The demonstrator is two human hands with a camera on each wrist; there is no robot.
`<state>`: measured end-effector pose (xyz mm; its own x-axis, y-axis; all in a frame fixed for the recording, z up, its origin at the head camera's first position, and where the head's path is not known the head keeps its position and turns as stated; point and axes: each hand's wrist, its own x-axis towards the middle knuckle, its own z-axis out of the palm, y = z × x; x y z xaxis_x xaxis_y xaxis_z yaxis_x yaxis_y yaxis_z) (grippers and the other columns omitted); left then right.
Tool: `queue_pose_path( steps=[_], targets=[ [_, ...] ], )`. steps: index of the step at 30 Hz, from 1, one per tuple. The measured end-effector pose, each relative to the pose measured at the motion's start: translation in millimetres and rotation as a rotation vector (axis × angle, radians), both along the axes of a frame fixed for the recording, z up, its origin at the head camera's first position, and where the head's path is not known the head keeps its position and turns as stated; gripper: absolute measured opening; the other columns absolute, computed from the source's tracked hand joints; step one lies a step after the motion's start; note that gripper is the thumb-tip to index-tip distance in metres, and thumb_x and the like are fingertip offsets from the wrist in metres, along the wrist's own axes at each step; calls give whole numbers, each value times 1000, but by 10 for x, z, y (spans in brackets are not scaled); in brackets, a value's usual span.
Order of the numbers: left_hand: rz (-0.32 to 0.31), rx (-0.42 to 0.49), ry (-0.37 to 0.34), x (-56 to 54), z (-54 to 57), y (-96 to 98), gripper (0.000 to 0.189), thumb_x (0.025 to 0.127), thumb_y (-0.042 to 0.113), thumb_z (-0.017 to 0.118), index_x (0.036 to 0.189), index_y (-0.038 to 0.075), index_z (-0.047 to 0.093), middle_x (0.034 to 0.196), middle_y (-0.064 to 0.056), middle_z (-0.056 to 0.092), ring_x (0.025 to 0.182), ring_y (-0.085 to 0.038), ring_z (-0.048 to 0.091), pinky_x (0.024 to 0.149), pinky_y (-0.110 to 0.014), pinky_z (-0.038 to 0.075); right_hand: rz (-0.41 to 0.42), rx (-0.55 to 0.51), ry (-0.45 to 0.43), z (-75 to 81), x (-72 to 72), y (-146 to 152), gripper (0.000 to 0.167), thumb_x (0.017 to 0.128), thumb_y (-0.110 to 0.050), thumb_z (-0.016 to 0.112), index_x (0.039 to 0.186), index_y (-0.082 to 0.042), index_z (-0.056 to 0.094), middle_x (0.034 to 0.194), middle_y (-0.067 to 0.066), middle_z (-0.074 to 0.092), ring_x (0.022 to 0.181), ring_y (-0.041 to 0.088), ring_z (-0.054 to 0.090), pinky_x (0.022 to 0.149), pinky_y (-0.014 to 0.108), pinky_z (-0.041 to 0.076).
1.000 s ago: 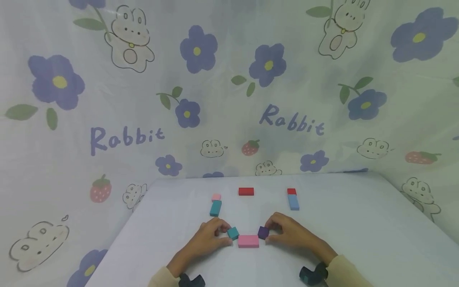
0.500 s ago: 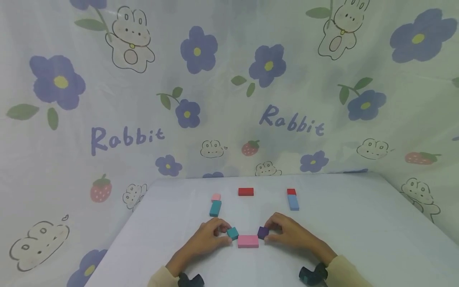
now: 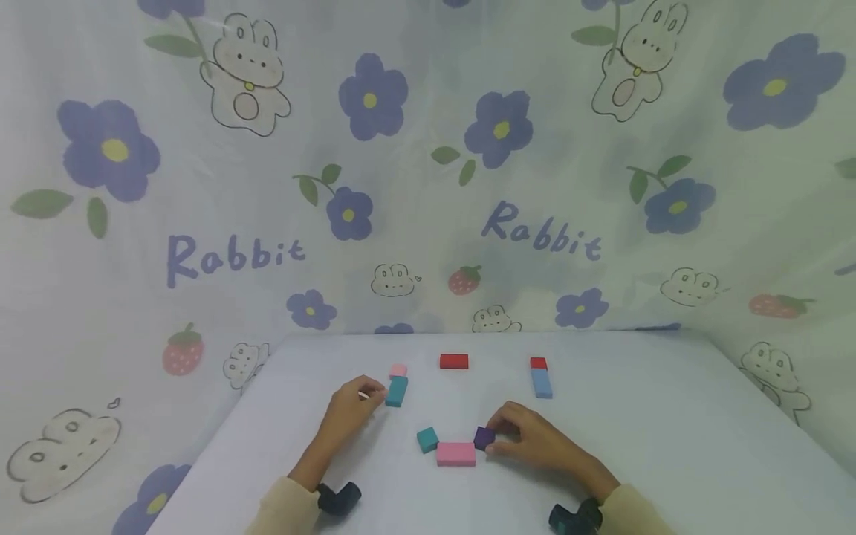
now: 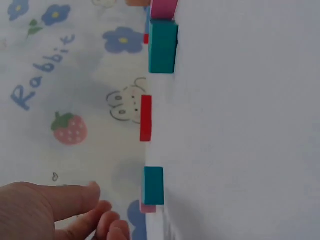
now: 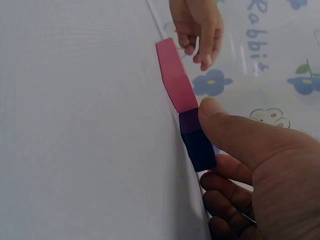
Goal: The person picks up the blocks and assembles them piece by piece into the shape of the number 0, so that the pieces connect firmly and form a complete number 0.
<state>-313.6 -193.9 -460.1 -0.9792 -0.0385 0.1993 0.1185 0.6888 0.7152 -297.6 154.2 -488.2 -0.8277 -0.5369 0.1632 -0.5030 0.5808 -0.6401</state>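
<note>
My right hand [image 3: 538,438] pinches a dark purple cube [image 3: 484,438] between thumb and index finger. That cube meets the right corner of a pink rectangular block [image 3: 456,454]; a teal cube [image 3: 427,440] stands turned at the block's left corner. Further left and back, my left hand [image 3: 351,409] holds nothing, its fingers loosely bent. Its fingertips are beside a teal rectangular block [image 3: 397,391], and in the left wrist view a gap shows between the fingers and that teal block [image 4: 153,186]. Behind it sits a small light pink block [image 3: 398,369].
A red rectangular block [image 3: 454,362] lies at the back middle of the white table [image 3: 622,446]. At the right, a small red block [image 3: 538,363] touches the far end of a light blue block [image 3: 542,383]. A patterned curtain [image 3: 414,163] hangs behind.
My left hand has left the teal cube and moved back and left to beside the teal rectangular block. My right hand stays on the purple cube. The head view has shifted slightly.
</note>
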Motion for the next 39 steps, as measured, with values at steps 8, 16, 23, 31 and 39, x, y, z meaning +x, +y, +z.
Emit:
queue_pose_path(
  steps=[8,16,23,31,39],
  targets=[
    [33,-73,-218,-314,101,-9,31,95,29,66,111,2,68,103,-12,69,86,-21,63,79,-39,56,-9,-9,14,-47,-21,-1,31,85,-46,76,107,-26,66,102,-16,60,96,2,55,89,23,53],
    [43,-192,-269,-458,56,125,38,88,32,75,99,-3,68,91,-11,68,82,-24,59,74,-38,53,-14,-17,-31,-69,-20,5,35,85,-50,75,108,-27,65,102,-17,60,97,0,56,90,22,53],
    [57,-179,-264,-442,101,229,30,87,23,76,98,-3,66,85,-9,64,74,-19,58,64,-28,50,-13,-7,-15,-45,-10,5,35,86,-51,73,109,-27,65,101,-17,59,95,0,55,88,21,53],
    [-28,-189,-332,-416,93,199,58,84,28,80,130,1,58,105,-12,66,85,-21,61,78,-39,56,-15,-11,-24,-16,-2,-3,33,86,-49,73,108,-26,66,101,-17,59,95,0,55,88,22,53],
    [-123,-220,-364,-441,117,122,70,77,18,86,138,11,54,110,-10,65,91,-22,60,84,-44,56,-10,-24,-13,-38,-1,8,31,87,-48,74,107,-26,66,100,-16,60,94,1,56,85,21,52]
  ],
)
